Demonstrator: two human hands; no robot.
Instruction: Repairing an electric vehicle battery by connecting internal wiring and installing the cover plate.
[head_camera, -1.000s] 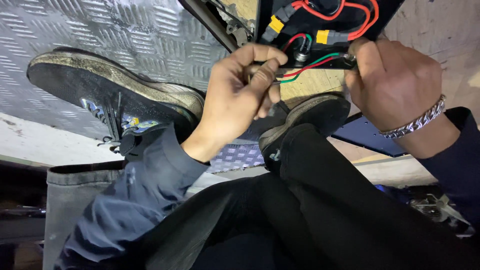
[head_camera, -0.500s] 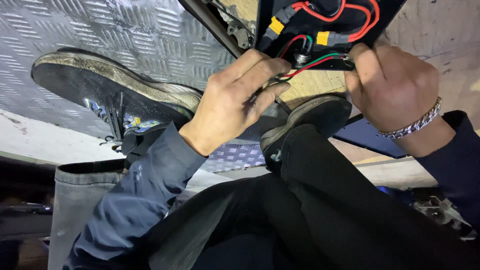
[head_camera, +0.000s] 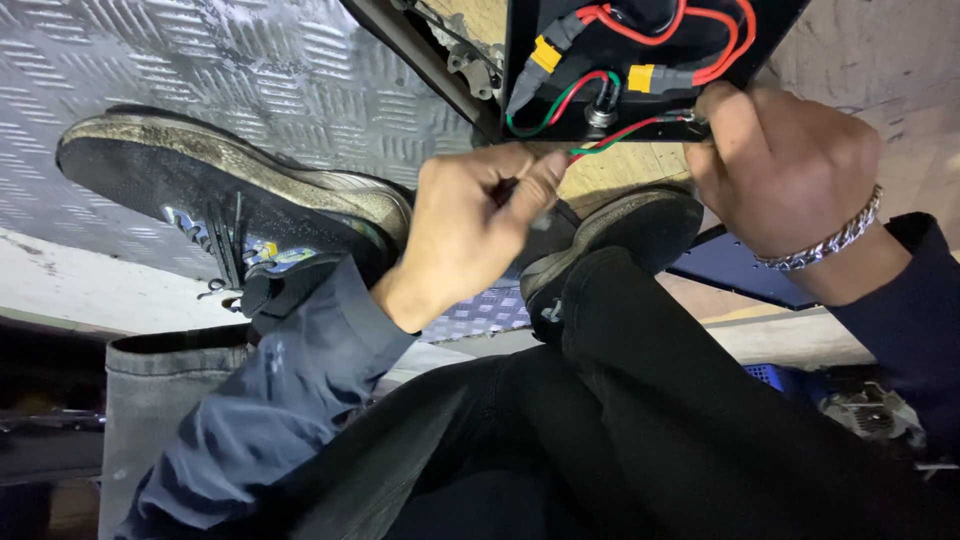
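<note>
Wiring, thin red-and-green twisted pair: runs from the open black box-shaped housing at the top of the view down to the left hand, stretched fairly taut, which keeps it clear of the other leads. Left hand: thumb and forefinger pressed together, pinching the free end of the pair. Right hand, silver chain bracelet at the wrist: fingertips closed on the pair's far end at the housing's lower edge, seemingly steadying it there. Yellow block connectors with red leads sit inside the housing. Worn black shoes rest on grey tread plate below.
</note>
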